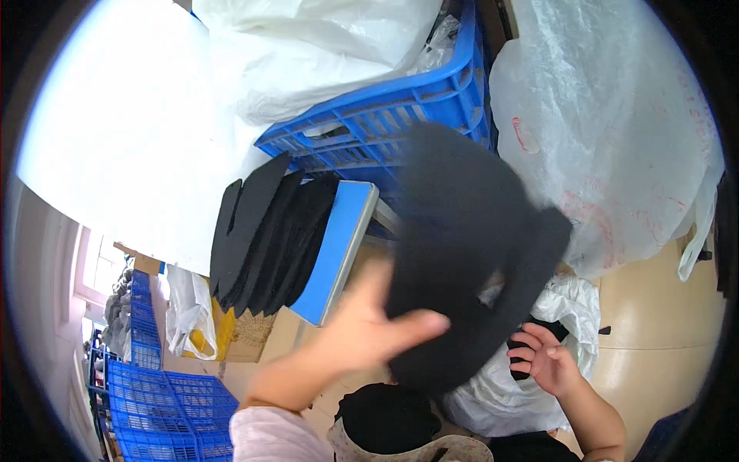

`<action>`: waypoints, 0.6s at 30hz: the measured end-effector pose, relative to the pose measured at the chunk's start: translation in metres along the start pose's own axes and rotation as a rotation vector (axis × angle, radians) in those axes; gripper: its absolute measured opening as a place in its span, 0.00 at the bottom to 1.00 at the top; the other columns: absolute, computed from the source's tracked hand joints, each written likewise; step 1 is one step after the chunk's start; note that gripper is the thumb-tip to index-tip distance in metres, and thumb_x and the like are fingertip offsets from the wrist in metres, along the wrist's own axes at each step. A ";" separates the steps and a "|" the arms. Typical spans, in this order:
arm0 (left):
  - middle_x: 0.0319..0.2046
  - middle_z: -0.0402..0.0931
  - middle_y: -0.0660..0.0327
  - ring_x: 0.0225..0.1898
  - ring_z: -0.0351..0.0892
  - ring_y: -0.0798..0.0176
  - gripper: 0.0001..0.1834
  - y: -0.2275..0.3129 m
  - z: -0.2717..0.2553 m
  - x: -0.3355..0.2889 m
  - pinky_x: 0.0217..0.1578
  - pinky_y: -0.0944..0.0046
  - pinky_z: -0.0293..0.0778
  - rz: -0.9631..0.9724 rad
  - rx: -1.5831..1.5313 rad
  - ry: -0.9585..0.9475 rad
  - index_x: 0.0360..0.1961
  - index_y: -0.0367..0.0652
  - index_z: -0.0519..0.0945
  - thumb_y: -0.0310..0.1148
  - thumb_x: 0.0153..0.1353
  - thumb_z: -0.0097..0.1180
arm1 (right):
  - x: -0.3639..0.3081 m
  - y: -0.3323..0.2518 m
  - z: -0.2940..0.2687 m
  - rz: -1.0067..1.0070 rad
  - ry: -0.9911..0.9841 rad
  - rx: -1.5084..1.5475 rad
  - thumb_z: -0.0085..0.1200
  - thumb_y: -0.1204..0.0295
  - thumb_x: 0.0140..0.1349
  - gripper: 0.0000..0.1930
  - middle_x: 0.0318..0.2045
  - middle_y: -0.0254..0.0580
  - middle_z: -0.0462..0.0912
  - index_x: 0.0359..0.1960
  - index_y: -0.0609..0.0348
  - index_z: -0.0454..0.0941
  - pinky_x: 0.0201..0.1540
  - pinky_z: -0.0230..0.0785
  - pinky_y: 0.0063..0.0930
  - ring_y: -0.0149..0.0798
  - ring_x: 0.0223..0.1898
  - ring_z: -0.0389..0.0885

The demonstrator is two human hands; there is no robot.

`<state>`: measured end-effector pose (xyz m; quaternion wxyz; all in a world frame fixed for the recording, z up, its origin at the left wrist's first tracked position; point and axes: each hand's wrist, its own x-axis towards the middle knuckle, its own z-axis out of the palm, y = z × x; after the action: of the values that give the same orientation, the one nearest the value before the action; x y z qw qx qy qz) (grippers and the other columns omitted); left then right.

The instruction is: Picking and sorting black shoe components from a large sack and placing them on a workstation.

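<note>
A large flat black piece, felt-like and blurred by motion (462, 208), stands up in front of me. A small slot-like opening shows near its lower right. My left hand (369, 327) grips its lower left edge, the thumb across the near face and the fingers partly hidden behind. My right hand (548, 363) is held lower right with fingers apart and loosely bent, and nothing shows in it. Right beside those fingers, a black item (517, 362) lies in a white plastic bag (573, 308). A row of similar black pieces (265, 239) leans on a blue-topped stool (335, 246).
Behind the stool stands a blue plastic crate (369, 115) with white plastic sheeting (308, 54) over it. A big translucent bag (608, 131) fills the right side. At lower left are blue baskets (173, 408), a white carrier bag (187, 308) and a yellow container (223, 323).
</note>
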<state>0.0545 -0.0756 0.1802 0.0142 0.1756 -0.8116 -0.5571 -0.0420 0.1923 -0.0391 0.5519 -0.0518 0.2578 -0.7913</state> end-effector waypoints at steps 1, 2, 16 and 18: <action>0.51 0.70 0.51 0.52 0.70 0.57 0.39 0.023 -0.019 -0.009 0.55 0.58 0.64 0.040 -0.132 0.167 0.58 0.30 0.60 0.30 0.47 0.65 | 0.002 0.002 -0.001 0.013 -0.006 0.006 0.47 0.66 0.55 0.28 0.55 0.48 0.69 0.59 0.57 0.61 0.53 0.66 0.43 0.49 0.53 0.71; 0.48 0.71 0.47 0.48 0.74 0.52 0.41 0.041 -0.030 -0.015 0.51 0.56 0.70 0.114 -0.235 0.421 0.57 0.28 0.61 0.26 0.41 0.66 | 0.005 0.003 -0.003 0.009 -0.009 0.010 0.47 0.66 0.55 0.28 0.55 0.48 0.69 0.59 0.57 0.61 0.53 0.66 0.43 0.49 0.53 0.71; 0.50 0.70 0.52 0.51 0.70 0.57 0.34 0.018 0.006 -0.022 0.53 0.59 0.66 -0.048 -0.445 0.079 0.57 0.33 0.62 0.25 0.49 0.62 | 0.019 0.021 0.034 0.053 -0.446 0.000 0.58 0.42 0.47 0.51 0.66 0.47 0.49 0.65 0.58 0.46 0.62 0.53 0.44 0.46 0.65 0.53; 0.51 0.69 0.54 0.52 0.69 0.60 0.33 -0.020 0.039 -0.009 0.53 0.60 0.65 -0.110 -0.537 -0.031 0.59 0.33 0.60 0.26 0.52 0.60 | 0.023 0.013 0.062 0.004 -0.383 0.131 0.60 0.50 0.51 0.45 0.63 0.47 0.58 0.64 0.59 0.50 0.61 0.55 0.44 0.46 0.62 0.59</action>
<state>0.0599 -0.0445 0.1484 0.0177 0.2007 -0.6242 -0.7549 -0.0172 0.1462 0.0036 0.5945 -0.1647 0.0962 -0.7812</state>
